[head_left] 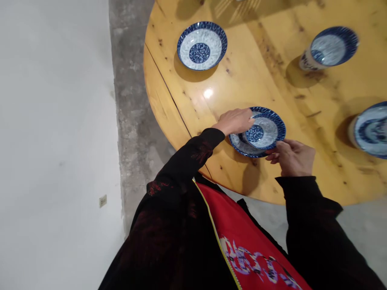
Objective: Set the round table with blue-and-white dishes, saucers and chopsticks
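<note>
The person's right hand (294, 157) pinches the near right rim of the upper dish (269, 128), thumb above and the other fingers bent beneath the edge. The left hand (236, 121) is closed over the left side of that same dish, knuckles up, gripping at the rim, though its fingertips are partly hidden. The upper dish, blue-rimmed with a pale band and a dark speckled centre, sits slightly tilted over a lower dish (242, 148), offset to the far right, so that a crescent of the lower one shows on the near left. Both are at the near edge of the round yellow wooden worktop (242, 86). Well apart on the far left stands a matching bowl (200, 52); on the far right is a tall piece (331, 48) with patterned sides and a wide blue rim, and nearer, at the right, another patterned bowl (372, 129), cut off by the view. Beyond the worktop's left edge lie grey floor (133, 100) and a white wall (60, 121) bearing a small socket plate (103, 201).
</note>
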Available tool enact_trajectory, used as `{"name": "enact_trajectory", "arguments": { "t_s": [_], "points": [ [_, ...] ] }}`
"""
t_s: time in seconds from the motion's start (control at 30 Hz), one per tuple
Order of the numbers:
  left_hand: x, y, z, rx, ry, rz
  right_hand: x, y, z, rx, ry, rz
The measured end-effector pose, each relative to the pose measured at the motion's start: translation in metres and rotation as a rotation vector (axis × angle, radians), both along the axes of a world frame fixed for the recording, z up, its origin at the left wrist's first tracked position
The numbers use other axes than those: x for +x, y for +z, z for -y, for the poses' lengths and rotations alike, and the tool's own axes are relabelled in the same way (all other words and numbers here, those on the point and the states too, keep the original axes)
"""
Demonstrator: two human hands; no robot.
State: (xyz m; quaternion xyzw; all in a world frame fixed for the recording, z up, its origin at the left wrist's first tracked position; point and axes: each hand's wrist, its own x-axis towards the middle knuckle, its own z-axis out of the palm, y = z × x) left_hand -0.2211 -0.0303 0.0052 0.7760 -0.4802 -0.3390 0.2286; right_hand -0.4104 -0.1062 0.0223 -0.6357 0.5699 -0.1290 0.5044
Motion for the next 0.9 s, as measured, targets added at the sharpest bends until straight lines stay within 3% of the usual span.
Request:
{"name": "enact_trajectory", "arguments": {
  "t_s": [0.13, 0.27, 0.5, 0.9],
  "points": [
    [0.008, 0.005, -0.002, -0.063, -0.012, -0.033, -0.005, 0.008, -0.004, -0.072, -0.019, -0.011],
    [0.009, 0.01, -0.001, -0.106, -0.023, -0.069, -0.005, 0.001, -0.006, -0.094, -0.022, -0.026],
    [0.012, 0.008, 0.006, -0.117, -0.091, -0.014, -0.001, -0.006, -0.008, -0.085, -0.088, 0.034],
    [0.014, 0.006, 0.008, -0.12, -0.076, -0.05, 0.0, -0.004, -0.012, -0.084, -0.081, 0.024]
  ]
}}
